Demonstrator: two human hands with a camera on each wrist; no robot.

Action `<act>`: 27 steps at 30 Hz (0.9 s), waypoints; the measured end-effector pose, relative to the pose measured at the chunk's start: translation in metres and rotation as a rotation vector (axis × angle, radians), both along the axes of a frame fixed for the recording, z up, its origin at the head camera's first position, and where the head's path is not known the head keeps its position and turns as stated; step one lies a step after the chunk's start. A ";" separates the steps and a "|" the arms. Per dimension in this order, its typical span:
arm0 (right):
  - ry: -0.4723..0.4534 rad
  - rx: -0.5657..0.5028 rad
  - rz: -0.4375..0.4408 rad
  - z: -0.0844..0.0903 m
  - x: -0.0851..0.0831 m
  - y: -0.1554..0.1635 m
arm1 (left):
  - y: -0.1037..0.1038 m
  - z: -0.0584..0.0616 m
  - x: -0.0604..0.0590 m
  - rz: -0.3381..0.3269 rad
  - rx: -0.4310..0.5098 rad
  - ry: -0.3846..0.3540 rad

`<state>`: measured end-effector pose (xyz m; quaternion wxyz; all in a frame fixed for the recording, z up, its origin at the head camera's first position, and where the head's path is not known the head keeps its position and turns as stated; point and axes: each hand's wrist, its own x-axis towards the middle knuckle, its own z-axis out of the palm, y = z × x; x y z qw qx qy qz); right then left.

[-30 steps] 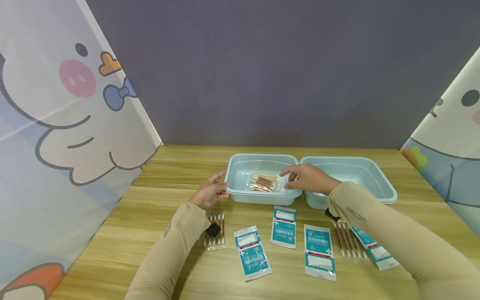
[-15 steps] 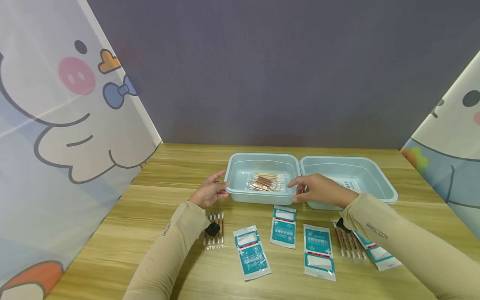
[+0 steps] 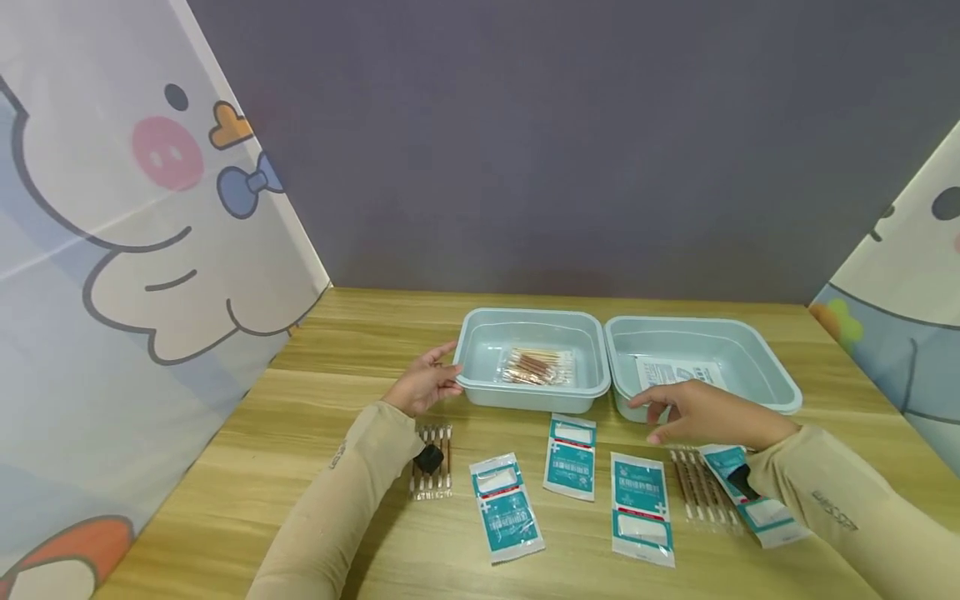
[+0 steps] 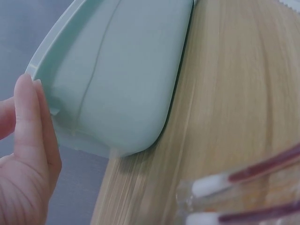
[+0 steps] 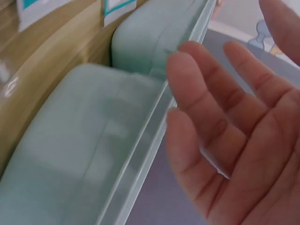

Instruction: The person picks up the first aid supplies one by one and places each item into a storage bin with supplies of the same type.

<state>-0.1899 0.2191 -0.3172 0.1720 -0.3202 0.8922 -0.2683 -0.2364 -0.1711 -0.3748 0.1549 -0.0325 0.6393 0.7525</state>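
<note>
Item 1: left hand [image 3: 423, 387]. I see it against the left end of the left tray [image 3: 480, 387]; its fingers [image 4: 29, 122] lie straight along the tray's rim, touching it, not curled round it.

Item 2: right hand [image 3: 701, 414]. I see it above the counter [image 3: 300, 400], just in front of the right tray [image 3: 780, 392]. Its fingers [image 5: 206, 89] are spread apart and relaxed, holding nothing. I cannot tell whether they brush the tray's wall.

Item 3: left tray, pale blue-green, on the counter, touching the right tray side by side. Inside it lies one clear pack of cotton swabs [image 3: 538, 367].

Item 4: right tray, same kind. A white printed packet [image 3: 678, 372] lies flat on its floor.

Item 5: swab pack [image 3: 701, 485] with brown stems, flat on the counter just under and in front of my right hand.

Item 6: second swab pack on the counter [image 3: 431, 461], beside my left forearm.

Item 7: three teal-and-white packets [image 3: 573, 445] in a loose row on the counter in front of the trays; a fourth teal packet [image 3: 753, 500] lies partly under my right sleeve.
</note>
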 end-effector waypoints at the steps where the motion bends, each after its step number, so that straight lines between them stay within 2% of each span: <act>1: -0.014 0.002 -0.001 -0.001 0.001 0.004 | 0.000 0.000 0.000 -0.002 0.004 -0.001; 8: 0.004 0.036 -0.010 -0.007 0.004 0.025 | -0.001 0.000 -0.004 0.004 0.003 -0.001; 13: 0.000 0.127 -0.059 -0.014 0.009 0.039 | -0.001 -0.002 -0.004 -0.012 0.011 0.007; 18: -0.014 0.191 -0.056 -0.022 0.011 0.050 | -0.002 -0.006 -0.004 -0.011 0.019 0.010; 27: 0.097 0.248 -0.084 -0.037 0.013 0.054 | -0.001 -0.006 -0.003 -0.016 0.038 0.010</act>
